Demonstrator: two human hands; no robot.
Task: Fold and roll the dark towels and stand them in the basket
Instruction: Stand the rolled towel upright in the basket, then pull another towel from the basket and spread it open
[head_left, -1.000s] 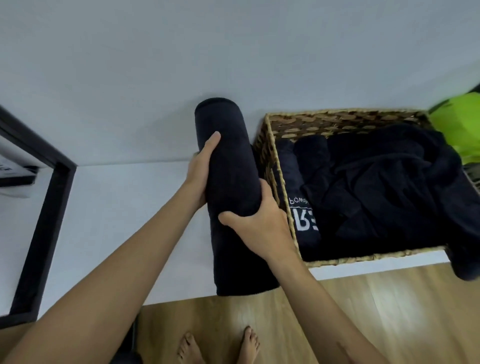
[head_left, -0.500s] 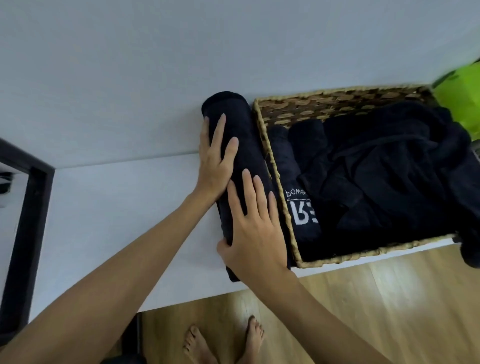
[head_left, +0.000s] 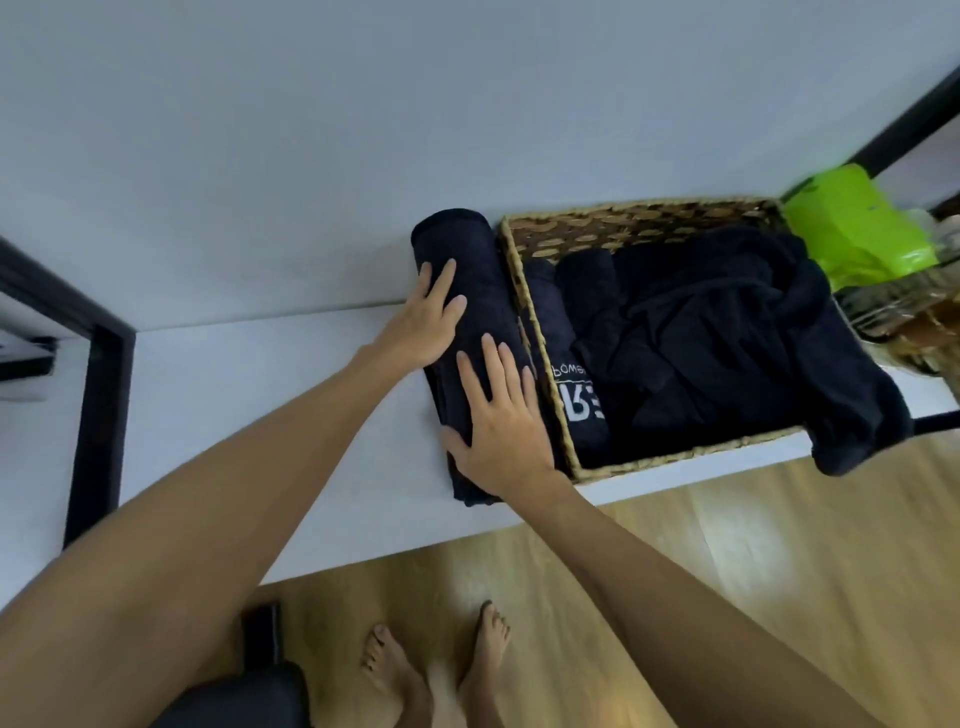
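A rolled dark towel lies on the white table, right against the left wall of a woven basket. My left hand presses flat on the roll's far half with straight fingers. My right hand lies flat on its near half, fingers spread. Inside the basket, rolled dark towels stand at the left, one showing white lettering. A loose heap of dark towels fills the remainder and spills over the basket's near right corner.
A bright green bag sits behind the basket on the right, next to another woven container. A black frame stands at the table's left. Wooden floor and bare feet are below the table edge.
The roll went from being gripped and held above the table to lying against the basket. Both hands opened and now lie flat on it.
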